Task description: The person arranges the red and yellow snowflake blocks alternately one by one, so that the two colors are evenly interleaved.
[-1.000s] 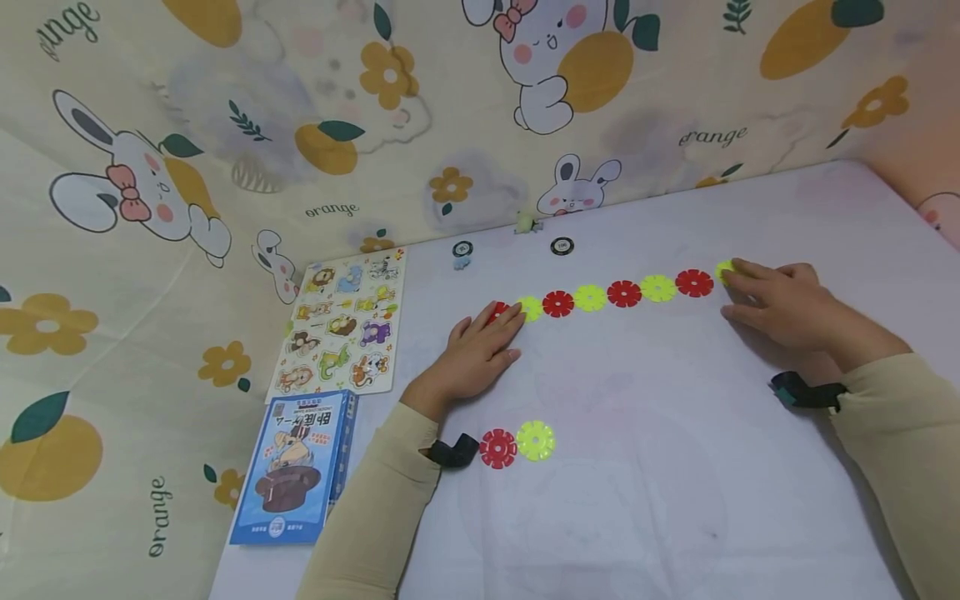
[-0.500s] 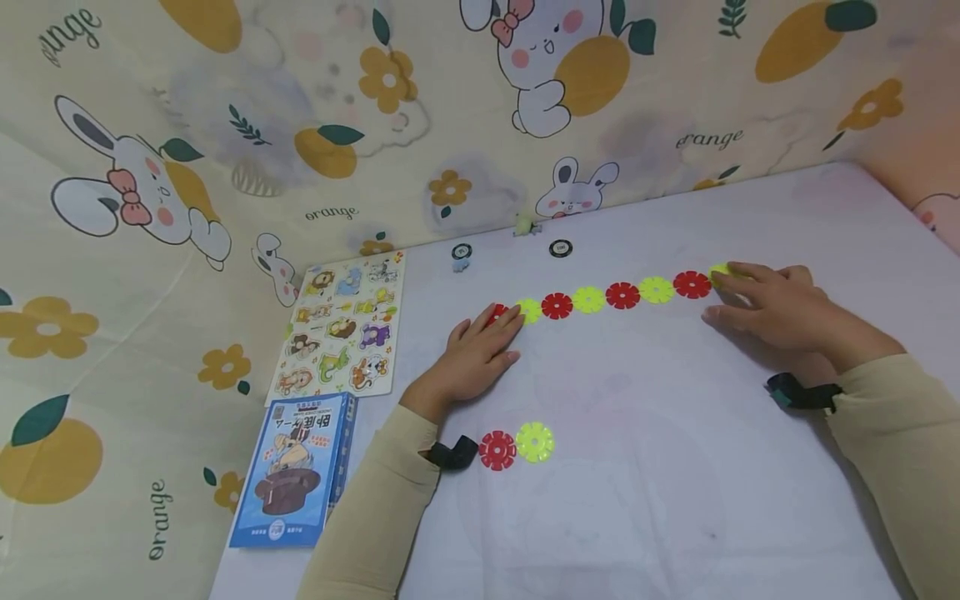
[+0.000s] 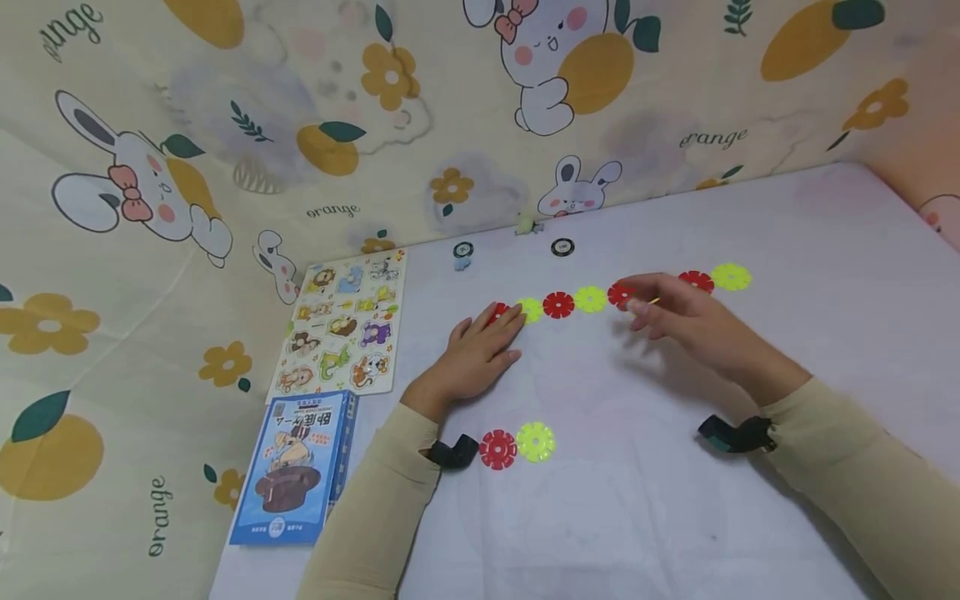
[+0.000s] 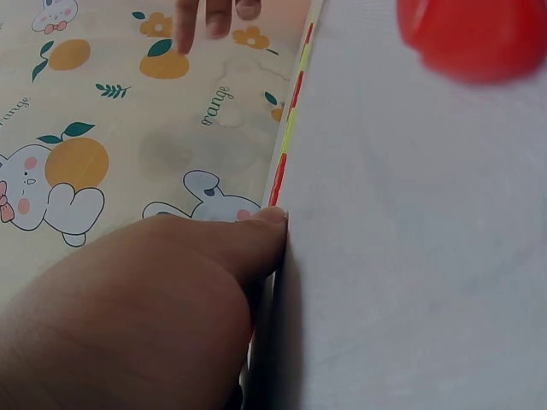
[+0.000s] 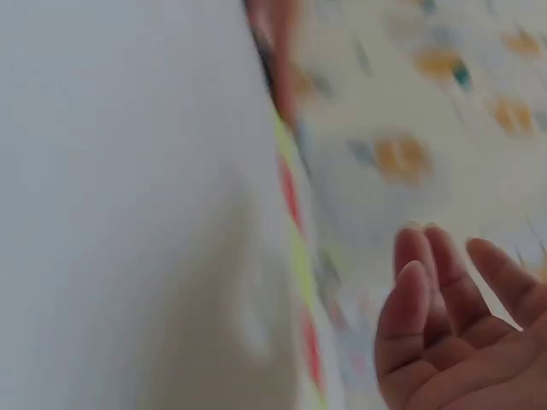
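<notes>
A row of notched plastic discs, alternating red (image 3: 558, 305) and yellow-green (image 3: 590, 299), runs across the white table. My left hand (image 3: 476, 354) lies with its fingers stretched over the red disc (image 3: 497, 313) at the left end, partly covering it. Over the row's right half hovers my right hand (image 3: 686, 321), fingers loosely bent and holding nothing in the right wrist view. It hides most of one yellow-green disc and overlaps a red disc (image 3: 619, 295). At the right end, a yellow-green disc (image 3: 731, 277) lies uncovered beside a red one (image 3: 697, 282).
Nearer me lie another red disc (image 3: 498, 450) and a yellow-green disc (image 3: 536, 442), side by side. A blue box (image 3: 292, 467) and an animal picture board (image 3: 341, 321) occupy the left. Round black chips (image 3: 562, 247) and small figures (image 3: 527, 225) sit along the back by the patterned cloth.
My right hand has left the yellow-green disc at the right end, after sliding it against the red one, and moved left above the row. My left hand has stayed put.
</notes>
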The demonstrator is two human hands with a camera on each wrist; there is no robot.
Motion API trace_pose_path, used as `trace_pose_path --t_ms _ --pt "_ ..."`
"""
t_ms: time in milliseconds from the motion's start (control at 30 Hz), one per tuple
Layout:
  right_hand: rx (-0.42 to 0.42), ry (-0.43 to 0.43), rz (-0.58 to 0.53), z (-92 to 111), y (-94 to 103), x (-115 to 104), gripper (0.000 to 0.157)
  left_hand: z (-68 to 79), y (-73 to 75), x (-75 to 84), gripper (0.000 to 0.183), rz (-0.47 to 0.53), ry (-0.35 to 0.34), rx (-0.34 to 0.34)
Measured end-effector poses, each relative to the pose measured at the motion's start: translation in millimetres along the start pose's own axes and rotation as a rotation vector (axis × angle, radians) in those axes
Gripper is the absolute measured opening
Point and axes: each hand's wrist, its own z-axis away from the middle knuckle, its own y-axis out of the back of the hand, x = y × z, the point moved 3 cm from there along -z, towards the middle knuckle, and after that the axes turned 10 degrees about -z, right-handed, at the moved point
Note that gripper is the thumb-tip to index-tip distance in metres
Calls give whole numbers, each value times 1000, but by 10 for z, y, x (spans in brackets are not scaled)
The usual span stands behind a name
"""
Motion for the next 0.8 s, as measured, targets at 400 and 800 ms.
trace_pose_path --t_ms 400,800 --pt "-435 83 133 58 -1504 112 66 -23 -21 -18 62 -11 6 -17" --pt "-360 287 529 123 -1971 61 35 -11 2 5 60 9 -11 4"
